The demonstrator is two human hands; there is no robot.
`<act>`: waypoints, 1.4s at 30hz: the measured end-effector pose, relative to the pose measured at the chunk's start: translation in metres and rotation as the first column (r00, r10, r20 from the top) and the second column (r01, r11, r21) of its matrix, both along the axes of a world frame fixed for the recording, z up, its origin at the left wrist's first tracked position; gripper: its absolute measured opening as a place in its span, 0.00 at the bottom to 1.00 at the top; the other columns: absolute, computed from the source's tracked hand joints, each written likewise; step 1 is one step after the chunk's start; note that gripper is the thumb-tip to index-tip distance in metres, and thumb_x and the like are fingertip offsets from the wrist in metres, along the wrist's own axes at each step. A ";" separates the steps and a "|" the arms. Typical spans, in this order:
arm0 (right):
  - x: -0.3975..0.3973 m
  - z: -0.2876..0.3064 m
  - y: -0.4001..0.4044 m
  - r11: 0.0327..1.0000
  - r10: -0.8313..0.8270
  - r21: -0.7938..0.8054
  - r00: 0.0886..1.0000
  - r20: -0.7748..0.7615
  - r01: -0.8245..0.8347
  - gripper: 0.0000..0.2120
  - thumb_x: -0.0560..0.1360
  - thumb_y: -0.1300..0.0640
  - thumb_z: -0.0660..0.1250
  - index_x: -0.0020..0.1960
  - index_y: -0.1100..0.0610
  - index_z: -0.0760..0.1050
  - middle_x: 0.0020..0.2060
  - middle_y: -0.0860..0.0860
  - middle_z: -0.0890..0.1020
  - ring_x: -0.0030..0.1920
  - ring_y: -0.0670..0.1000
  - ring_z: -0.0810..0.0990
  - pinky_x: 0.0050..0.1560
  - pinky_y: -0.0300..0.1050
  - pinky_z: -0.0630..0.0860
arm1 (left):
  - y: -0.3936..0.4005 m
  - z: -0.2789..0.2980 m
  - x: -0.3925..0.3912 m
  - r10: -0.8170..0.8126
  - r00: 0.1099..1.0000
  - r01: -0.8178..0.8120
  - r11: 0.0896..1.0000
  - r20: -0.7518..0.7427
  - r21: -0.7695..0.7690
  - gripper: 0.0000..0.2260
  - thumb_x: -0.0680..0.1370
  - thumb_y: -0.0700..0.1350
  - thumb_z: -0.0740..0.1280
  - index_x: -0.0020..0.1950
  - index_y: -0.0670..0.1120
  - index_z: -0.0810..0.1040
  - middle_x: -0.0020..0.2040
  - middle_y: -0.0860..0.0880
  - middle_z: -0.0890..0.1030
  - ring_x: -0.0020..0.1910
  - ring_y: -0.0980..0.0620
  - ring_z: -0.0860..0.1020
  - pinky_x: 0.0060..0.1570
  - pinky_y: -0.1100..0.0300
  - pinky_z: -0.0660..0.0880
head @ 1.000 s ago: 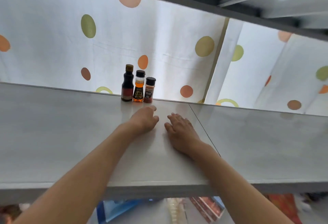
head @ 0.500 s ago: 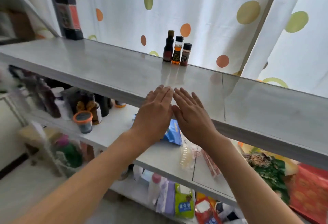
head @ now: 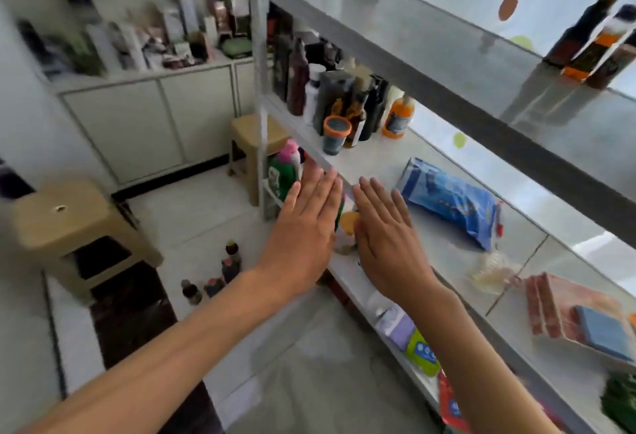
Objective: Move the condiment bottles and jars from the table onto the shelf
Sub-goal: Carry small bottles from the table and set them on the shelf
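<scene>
Three small condiment bottles stand together at the far right of the upper grey shelf. Several more small dark bottles stand low down on the pale floor or a low surface, left of my forearms. My left hand and my right hand are both flat, fingers spread, held side by side in the air in front of the middle shelf's edge. Neither hand holds anything.
The middle shelf carries dark sauce bottles, an orange bottle, a blue bag and red packets. Two beige plastic stools stand on the floor at left. White cabinets line the back wall.
My view has swung down and to the left, away from the upper shelf. Both hands have come off that shelf and dropped to the middle shelf's height, still open.
</scene>
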State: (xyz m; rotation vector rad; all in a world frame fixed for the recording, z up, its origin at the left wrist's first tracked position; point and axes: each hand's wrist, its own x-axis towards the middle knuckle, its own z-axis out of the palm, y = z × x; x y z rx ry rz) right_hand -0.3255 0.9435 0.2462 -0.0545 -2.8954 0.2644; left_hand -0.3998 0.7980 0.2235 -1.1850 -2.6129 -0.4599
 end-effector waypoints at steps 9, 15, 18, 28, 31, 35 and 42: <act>-0.052 -0.054 -0.182 0.929 0.368 -0.078 0.925 0.094 -0.361 0.30 0.80 0.60 0.55 0.80 0.58 0.53 0.80 0.53 0.53 0.80 0.49 0.45 0.78 0.49 0.38 | -0.197 -0.051 0.014 0.397 0.906 -0.394 0.918 0.148 -0.051 0.32 0.82 0.42 0.55 0.76 0.44 0.36 0.79 0.45 0.40 0.78 0.47 0.38 0.76 0.48 0.43; -0.070 -0.086 -0.324 0.743 0.670 -0.082 0.735 0.106 -0.665 0.30 0.80 0.60 0.54 0.80 0.59 0.50 0.80 0.54 0.52 0.80 0.49 0.44 0.77 0.45 0.34 | -0.332 -0.074 0.056 0.692 0.687 -0.694 0.715 0.222 -0.085 0.34 0.82 0.42 0.56 0.75 0.46 0.32 0.77 0.48 0.33 0.76 0.50 0.33 0.76 0.50 0.39; -0.064 -0.092 -0.396 0.607 0.795 -0.158 0.593 0.129 -0.779 0.30 0.78 0.58 0.51 0.80 0.59 0.53 0.79 0.54 0.54 0.80 0.49 0.46 0.78 0.46 0.36 | -0.391 -0.083 0.088 0.822 0.513 -0.829 0.549 0.248 -0.104 0.32 0.82 0.42 0.54 0.74 0.46 0.31 0.78 0.48 0.34 0.75 0.52 0.31 0.76 0.52 0.37; 0.008 -0.121 -0.591 0.057 0.997 -0.209 0.044 0.069 -0.976 0.29 0.78 0.63 0.59 0.78 0.62 0.59 0.77 0.58 0.60 0.79 0.55 0.54 0.78 0.48 0.45 | -0.523 -0.101 0.223 0.973 -0.063 -0.985 -0.026 0.221 -0.168 0.32 0.80 0.40 0.54 0.78 0.43 0.37 0.78 0.47 0.35 0.77 0.49 0.35 0.76 0.51 0.38; 0.034 -0.135 -0.642 -0.073 0.994 -0.228 -0.089 0.060 -0.971 0.28 0.80 0.62 0.57 0.79 0.60 0.56 0.79 0.56 0.57 0.79 0.51 0.49 0.77 0.44 0.41 | -0.553 -0.111 0.259 0.953 -0.202 -0.975 -0.174 0.228 -0.137 0.33 0.80 0.38 0.55 0.79 0.44 0.39 0.79 0.47 0.38 0.77 0.51 0.36 0.76 0.52 0.39; 0.061 -0.160 -0.712 -0.153 0.979 -0.279 -0.185 0.091 -0.948 0.25 0.83 0.59 0.53 0.79 0.59 0.55 0.79 0.54 0.57 0.79 0.50 0.50 0.79 0.48 0.46 | -0.598 -0.127 0.293 0.925 -0.302 -0.953 -0.293 0.231 -0.071 0.34 0.79 0.36 0.58 0.79 0.45 0.42 0.80 0.48 0.42 0.77 0.52 0.38 0.77 0.52 0.42; 0.085 -0.207 -0.823 0.067 0.973 -0.449 -0.041 0.226 -0.891 0.25 0.83 0.53 0.59 0.77 0.58 0.61 0.77 0.53 0.64 0.77 0.50 0.59 0.74 0.42 0.55 | -0.694 -0.161 0.323 0.823 -0.363 -0.892 -0.443 0.436 0.094 0.25 0.83 0.41 0.57 0.79 0.47 0.54 0.79 0.51 0.54 0.77 0.58 0.48 0.73 0.64 0.44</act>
